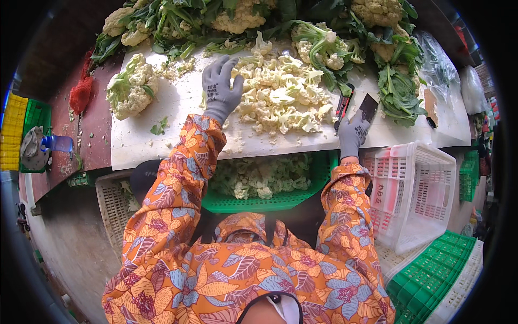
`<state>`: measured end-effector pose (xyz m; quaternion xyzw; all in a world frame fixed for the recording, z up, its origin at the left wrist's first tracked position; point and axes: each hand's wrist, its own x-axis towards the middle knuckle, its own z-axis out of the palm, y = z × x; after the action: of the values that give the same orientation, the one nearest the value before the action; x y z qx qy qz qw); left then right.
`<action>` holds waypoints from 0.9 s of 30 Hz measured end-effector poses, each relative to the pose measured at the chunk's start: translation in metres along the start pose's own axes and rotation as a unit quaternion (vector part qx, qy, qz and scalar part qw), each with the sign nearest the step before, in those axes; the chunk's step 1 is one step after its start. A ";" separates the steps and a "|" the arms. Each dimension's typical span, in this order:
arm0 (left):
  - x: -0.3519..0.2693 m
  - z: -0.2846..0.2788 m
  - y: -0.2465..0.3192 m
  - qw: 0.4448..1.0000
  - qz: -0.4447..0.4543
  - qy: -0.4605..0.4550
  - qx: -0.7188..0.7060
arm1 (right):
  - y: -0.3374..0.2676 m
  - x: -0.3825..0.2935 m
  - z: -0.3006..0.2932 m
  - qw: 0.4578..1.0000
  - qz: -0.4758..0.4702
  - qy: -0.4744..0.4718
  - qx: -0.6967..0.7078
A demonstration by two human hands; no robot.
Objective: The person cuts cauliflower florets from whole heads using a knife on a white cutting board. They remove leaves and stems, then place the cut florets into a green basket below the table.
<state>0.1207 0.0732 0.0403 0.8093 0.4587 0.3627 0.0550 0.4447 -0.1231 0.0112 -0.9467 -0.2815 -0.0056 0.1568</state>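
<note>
Both hands wear grey knit gloves. My left hand [220,87], fingers apart, is at the left edge of a pile of cut cauliflower florets [283,95] on the white tabletop sheet [182,150]. My right hand [354,131] grips a dark, wide-bladed cleaver [368,107], right of the pile. Beside that hand lies a red and black utility knife [344,103]. A large trimmed cauliflower head [132,87] rests to the left of my left hand. Below the table edge, a green plastic basket [247,207] holds more florets [263,178] in front of my body.
Leafy cauliflower heads [238,18] are heaped along the back. At right stand a white plastic crate [429,198] and a green crate [433,271]; plastic bags [435,58] lie behind. At left are a red mesh bag [81,95], a blue-capped bottle [58,143] and a beige crate [111,210].
</note>
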 end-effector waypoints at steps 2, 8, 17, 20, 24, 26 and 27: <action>0.045 0.023 0.009 0.996 0.002 -0.080 -0.032 | -0.002 0.003 0.003 0.995 -0.045 0.089 -0.021; 0.086 0.055 0.002 0.954 -0.090 -0.276 0.068 | -0.091 -0.105 0.018 0.931 -0.306 0.088 0.178; 0.043 -0.020 -0.063 0.904 -0.156 -0.124 -0.378 | -0.108 -0.037 0.027 0.883 -0.306 0.172 0.312; 0.004 -0.011 -0.063 0.970 -0.084 -0.174 -0.145 | -0.115 -0.030 0.033 0.951 -0.265 0.151 0.048; -0.003 -0.052 -0.035 0.977 0.025 -0.192 -0.091 | -0.117 -0.028 0.012 0.849 -0.363 -0.107 0.368; -0.013 -0.085 -0.061 0.974 -0.020 -0.213 -0.069 | -0.080 -0.025 -0.026 0.885 -0.388 -0.093 0.242; -0.022 -0.092 -0.086 0.967 -0.054 -0.241 -0.069 | -0.056 -0.021 -0.038 0.904 -0.395 -0.066 0.152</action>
<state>-0.0057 0.0830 0.0593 0.8413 0.4487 0.1843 0.2386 0.3997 -0.1014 0.0613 -0.7210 -0.6393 0.0385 0.2645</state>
